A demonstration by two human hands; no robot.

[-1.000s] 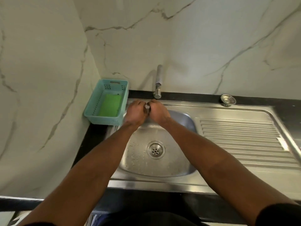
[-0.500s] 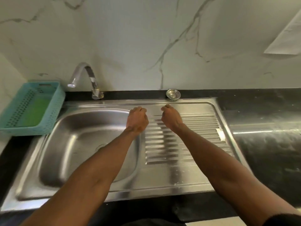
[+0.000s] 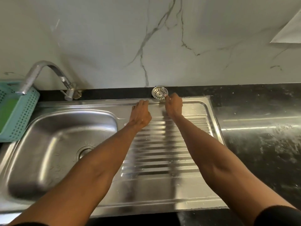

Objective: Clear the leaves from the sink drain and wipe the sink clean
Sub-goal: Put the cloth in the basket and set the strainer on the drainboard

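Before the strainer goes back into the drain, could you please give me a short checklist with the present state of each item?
1. Right hand on the drain strainer: ok, fingertips touch its rim at the wall; a firm pinch cannot be told.
2. Left hand free: ok, open and flat on the drainboard.
3. Drain opening clear of leaves: cannot tell, the left forearm hides part of it.
4. Sink basin free of leaves: ok in the visible part.
5. Faucet off: ok, no water seen running.

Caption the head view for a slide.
Right hand reaches the drain strainer behind the steel sink; left hand rests flat alongside.
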